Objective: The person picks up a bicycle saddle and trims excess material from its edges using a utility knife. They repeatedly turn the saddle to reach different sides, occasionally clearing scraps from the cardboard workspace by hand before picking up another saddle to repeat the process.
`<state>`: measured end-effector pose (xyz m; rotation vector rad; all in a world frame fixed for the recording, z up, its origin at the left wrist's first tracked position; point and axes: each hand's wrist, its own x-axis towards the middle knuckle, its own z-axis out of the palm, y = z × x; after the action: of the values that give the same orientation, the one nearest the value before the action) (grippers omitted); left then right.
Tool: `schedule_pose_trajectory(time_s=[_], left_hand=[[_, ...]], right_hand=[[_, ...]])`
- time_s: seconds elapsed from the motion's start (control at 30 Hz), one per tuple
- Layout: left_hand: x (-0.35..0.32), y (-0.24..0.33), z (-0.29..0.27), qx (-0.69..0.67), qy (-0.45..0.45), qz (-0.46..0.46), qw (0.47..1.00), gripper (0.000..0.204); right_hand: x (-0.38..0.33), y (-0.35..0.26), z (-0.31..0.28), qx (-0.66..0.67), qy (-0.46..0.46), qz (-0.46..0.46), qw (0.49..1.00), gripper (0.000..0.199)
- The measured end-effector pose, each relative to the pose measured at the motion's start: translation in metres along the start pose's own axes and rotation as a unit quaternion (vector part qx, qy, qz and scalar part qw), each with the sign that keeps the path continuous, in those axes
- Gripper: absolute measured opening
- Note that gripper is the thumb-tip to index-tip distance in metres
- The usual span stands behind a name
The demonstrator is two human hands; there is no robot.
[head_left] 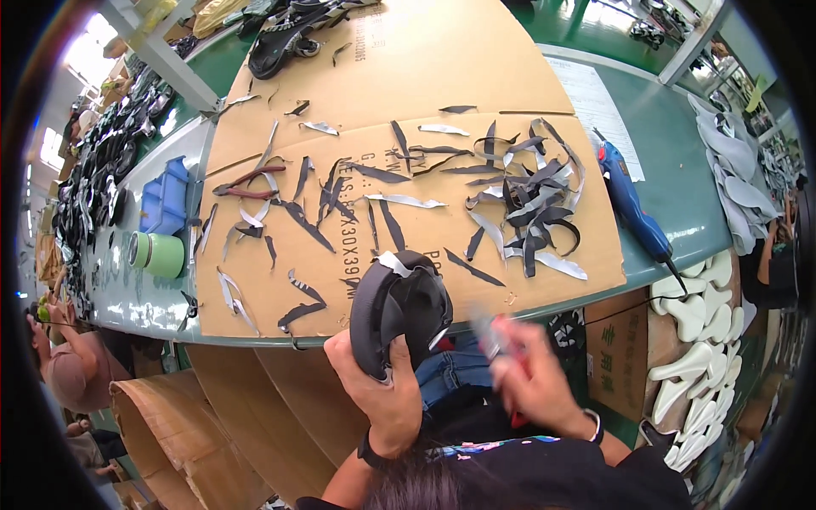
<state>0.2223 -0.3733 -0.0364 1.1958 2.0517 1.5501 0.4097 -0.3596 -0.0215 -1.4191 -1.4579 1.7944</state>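
My left hand (380, 387) grips a black padded shoe upper (399, 310) at the table's front edge, thumb inside its opening. A pale scrap shows at its top edge. Just right of the upper, my right hand (540, 382) is closed around a red-handled tool (501, 336) with a grey metal head. Motion blurs the tool, and its exact kind cannot be made out. The tool's head is apart from the upper. Beyond both hands, cut strips (544, 200) of black and white material lie scattered on a cardboard sheet (433, 81).
Red-handled pliers (251, 183) lie on the cardboard's left. A blue bin (164, 197) and green jar (157, 255) stand farther left. A blue corded power tool (633, 204) rests at right near a paper sheet (586, 98). White foot-shaped pieces (693, 365) fill a box at lower right.
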Motion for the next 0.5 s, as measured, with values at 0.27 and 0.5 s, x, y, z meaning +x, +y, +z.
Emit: schedule_pose_trajectory(time_s=[0.27, 0.5], left_hand=[[0.037, 0.013, -0.010, -0.084, -0.102, -0.092, 0.987, 0.027], [0.069, -0.013, -0.020, -0.430, -0.086, -0.364, 0.822, 0.032]], right_hand=[[0.126, -0.058, 0.006, -0.177, 0.092, -0.357, 0.913, 0.061], [0.143, -0.091, -0.041, -0.163, 0.229, -0.331, 0.901, 0.045]])
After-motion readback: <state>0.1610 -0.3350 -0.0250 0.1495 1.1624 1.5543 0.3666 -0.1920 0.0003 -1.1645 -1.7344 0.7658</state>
